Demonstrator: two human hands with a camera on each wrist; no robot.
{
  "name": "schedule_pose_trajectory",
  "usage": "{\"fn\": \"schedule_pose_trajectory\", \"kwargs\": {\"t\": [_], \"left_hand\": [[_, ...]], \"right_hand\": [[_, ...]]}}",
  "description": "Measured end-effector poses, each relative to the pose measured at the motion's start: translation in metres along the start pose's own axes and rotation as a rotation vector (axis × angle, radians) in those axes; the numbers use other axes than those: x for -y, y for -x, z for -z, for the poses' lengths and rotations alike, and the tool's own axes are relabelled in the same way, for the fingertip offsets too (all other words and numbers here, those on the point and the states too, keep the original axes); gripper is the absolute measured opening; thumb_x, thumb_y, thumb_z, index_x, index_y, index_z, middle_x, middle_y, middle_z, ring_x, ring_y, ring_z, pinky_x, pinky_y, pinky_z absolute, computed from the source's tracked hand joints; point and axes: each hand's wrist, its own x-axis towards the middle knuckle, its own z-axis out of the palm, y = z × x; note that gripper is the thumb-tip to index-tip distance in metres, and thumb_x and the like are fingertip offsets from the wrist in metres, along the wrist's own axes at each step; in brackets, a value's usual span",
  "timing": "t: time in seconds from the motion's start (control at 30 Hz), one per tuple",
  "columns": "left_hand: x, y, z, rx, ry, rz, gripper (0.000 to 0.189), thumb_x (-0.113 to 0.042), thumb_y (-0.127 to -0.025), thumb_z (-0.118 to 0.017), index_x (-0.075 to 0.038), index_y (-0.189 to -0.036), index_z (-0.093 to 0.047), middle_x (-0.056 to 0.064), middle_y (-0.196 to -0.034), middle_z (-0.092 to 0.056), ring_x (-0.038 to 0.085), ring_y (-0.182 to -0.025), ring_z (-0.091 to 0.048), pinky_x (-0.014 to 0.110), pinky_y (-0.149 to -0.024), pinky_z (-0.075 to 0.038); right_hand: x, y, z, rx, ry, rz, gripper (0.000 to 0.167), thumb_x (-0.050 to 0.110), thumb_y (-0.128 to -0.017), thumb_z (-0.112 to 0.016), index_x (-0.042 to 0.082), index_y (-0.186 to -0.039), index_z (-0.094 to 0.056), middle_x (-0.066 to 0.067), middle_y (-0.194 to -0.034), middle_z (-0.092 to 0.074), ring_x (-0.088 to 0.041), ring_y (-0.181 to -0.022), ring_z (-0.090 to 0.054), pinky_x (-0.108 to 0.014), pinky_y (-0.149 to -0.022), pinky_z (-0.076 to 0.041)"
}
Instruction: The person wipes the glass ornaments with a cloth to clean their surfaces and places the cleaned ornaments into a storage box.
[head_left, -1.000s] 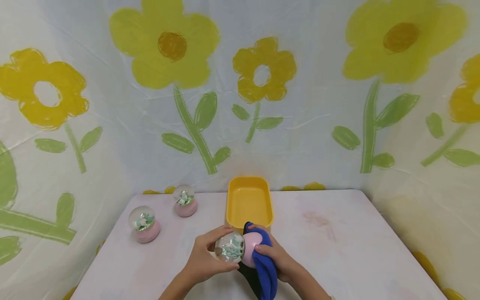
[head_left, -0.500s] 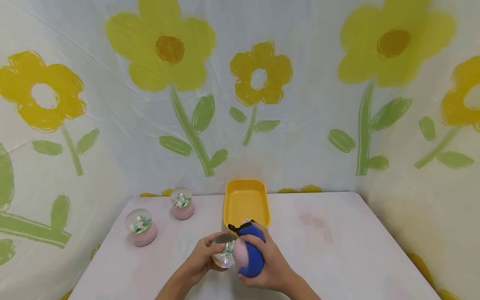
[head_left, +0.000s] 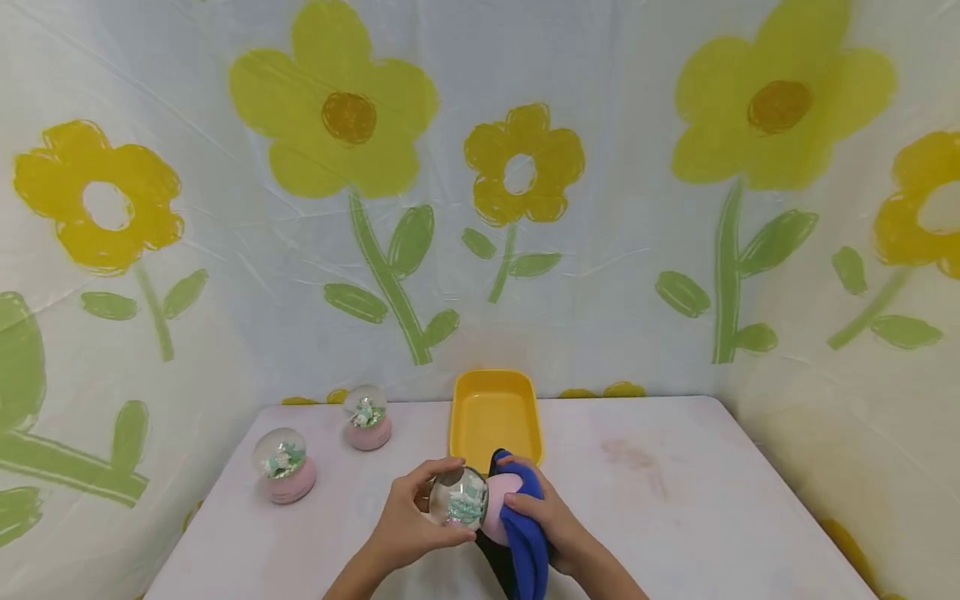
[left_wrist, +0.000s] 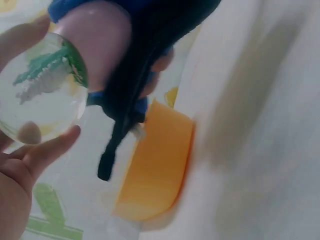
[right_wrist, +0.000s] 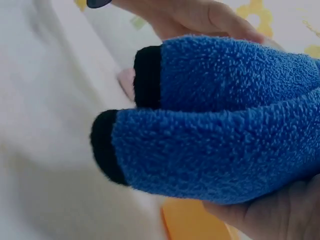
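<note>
A snow globe [head_left: 459,498] with a clear ball and pink base lies sideways between the two hands, above the table's near part. My left hand [head_left: 408,512] grips the glass ball, thumb below and fingers above. Around the pink base, my right hand [head_left: 558,517] holds a blue cloth [head_left: 528,533] with black edging, its thumb pressing the cloth on the base. In the left wrist view the ball [left_wrist: 42,90] shows a white and green figure inside. Folded thick, the fluffy cloth [right_wrist: 215,145] fills much of the right wrist view and hides the globe there.
A yellow tray [head_left: 495,408] stands at the table's back middle, just beyond the hands. Two more snow globes stand at the left: a nearer globe [head_left: 285,467] and a farther globe [head_left: 367,418]. A flower-printed curtain [head_left: 600,250] encloses the table [head_left: 660,517] at back and sides.
Half a second ago the cloth was bunched higher round the base and the globe was turned differently. Now the cloth hangs down again, and the left thumb has moved under the ball.
</note>
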Motion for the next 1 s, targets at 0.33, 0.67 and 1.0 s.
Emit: {"fn": "schedule_pose_trajectory", "kwargs": {"t": [0.33,0.67,1.0], "left_hand": [[0.011,0.002,-0.007,-0.091,0.302,0.431,0.062,-0.01,-0.073,-0.085,-0.001,-0.128,-0.057,0.015,-0.114,-0.063,0.026,-0.091,-0.065,0.042,-0.063,-0.058],[0.009,0.001,-0.006,-0.072,0.335,0.516,0.065,-0.013,-0.076,-0.083,-0.001,-0.131,-0.051,0.017,-0.113,-0.062,0.03,-0.091,-0.065,0.044,-0.065,-0.058],[0.001,0.005,-0.009,-0.067,-0.01,0.136,0.063,-0.013,-0.067,-0.09,-0.02,-0.123,-0.064,-0.001,-0.129,-0.06,0.023,-0.093,-0.06,0.028,-0.052,-0.052]], "right_hand": [[-0.016,0.006,-0.003,-0.093,0.374,0.334,0.08,0.022,-0.071,-0.086,0.025,-0.138,-0.041,-0.012,-0.129,-0.045,-0.03,-0.103,-0.054,-0.039,-0.076,-0.052],[-0.016,-0.001,0.004,-0.06,0.594,0.527,0.08,0.032,-0.068,-0.088,0.021,-0.135,-0.047,-0.004,-0.14,-0.036,-0.03,-0.112,-0.05,-0.041,-0.079,-0.051],[-0.015,-0.003,0.003,-0.042,0.012,0.021,0.063,0.023,-0.086,-0.069,0.018,-0.141,-0.038,-0.022,-0.133,-0.038,-0.033,-0.106,-0.05,-0.045,-0.083,-0.052]]}}
